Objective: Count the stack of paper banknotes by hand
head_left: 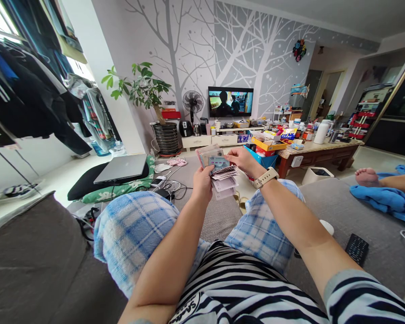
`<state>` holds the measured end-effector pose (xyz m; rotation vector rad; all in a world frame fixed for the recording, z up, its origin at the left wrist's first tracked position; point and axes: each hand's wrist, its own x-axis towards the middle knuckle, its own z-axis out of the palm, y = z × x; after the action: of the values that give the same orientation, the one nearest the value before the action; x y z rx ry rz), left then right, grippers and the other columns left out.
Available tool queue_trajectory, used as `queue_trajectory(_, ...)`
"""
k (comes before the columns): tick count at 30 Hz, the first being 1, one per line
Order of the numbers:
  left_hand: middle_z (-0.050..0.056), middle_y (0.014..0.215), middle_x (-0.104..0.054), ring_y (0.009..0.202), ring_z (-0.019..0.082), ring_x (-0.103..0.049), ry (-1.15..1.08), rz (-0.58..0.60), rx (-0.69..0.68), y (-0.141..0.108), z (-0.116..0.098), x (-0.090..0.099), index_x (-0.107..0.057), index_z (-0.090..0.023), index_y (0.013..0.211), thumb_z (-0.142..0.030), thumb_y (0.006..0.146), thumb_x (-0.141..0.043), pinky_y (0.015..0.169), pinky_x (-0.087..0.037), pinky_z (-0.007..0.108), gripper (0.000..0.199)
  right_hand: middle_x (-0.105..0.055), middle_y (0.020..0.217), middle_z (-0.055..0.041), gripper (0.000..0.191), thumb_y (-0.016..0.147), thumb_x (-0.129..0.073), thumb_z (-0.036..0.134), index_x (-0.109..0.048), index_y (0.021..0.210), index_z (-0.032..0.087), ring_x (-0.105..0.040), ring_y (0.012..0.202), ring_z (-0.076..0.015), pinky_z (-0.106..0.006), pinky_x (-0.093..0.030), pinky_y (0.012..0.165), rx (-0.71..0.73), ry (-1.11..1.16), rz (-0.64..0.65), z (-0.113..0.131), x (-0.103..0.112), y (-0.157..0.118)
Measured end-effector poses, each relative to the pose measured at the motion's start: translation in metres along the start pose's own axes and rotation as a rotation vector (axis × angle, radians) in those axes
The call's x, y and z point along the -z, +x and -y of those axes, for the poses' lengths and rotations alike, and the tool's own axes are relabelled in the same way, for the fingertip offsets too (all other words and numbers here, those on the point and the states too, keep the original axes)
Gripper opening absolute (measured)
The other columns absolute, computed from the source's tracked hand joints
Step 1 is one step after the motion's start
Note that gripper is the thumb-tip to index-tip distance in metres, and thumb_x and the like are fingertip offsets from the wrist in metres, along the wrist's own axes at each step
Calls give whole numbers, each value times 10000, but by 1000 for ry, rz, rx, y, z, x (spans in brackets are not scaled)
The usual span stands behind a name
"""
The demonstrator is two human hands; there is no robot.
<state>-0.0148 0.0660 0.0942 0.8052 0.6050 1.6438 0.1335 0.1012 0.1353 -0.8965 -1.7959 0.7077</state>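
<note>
Okay, we see the left hand [203, 182] clasping a wad of papers [224, 183] out between our knees [138, 220], blue card [220, 162] facing us; right hand [243, 160] touches the card's edge, pinched or not we can't tell. Laptop [121, 169] at left.

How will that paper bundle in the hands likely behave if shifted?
The paper bundle is probably light and floppy, being thin sheets. Its lower sheets may splay or slide, since they fan apart. With the left hand gripping one side, the opposite edges could droop.

Head-worn view, looking forward and down, close above the knees [135, 220]; wall [219, 49] far ahead
</note>
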Motion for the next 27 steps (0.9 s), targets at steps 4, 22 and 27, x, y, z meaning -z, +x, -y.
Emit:
queue_trajectory(4,46,761,-687,852,249,-655,-14,-15,-26,3,2,2,-652,-155,854,-251,627,-672,759,-506,369,248,-513,552,21,289,728,-637,406,-543,623,153,-398,509,-86,-238,-304,490,-1,15,-5,2,0,-1)
queue_trajectory(22,62,784,-688,822,219,-667,-120,-112,63,5,1,-1,-639,-136,812,-278,746,-624,753,-523,333,157,-450,599,41,272,724,-651,383,-515,654,158,-371,553,-82,-238,-305,537,33,228,72,15,0,-7)
queue_trajectory(27,21,732,-674,758,191,-655,-76,-7,-41,6,4,0,-640,-147,800,-306,687,-657,736,-512,303,196,-500,664,31,230,711,-658,352,-555,719,147,-412,595,-89,-245,-335,582,38,248,68,12,0,-6)
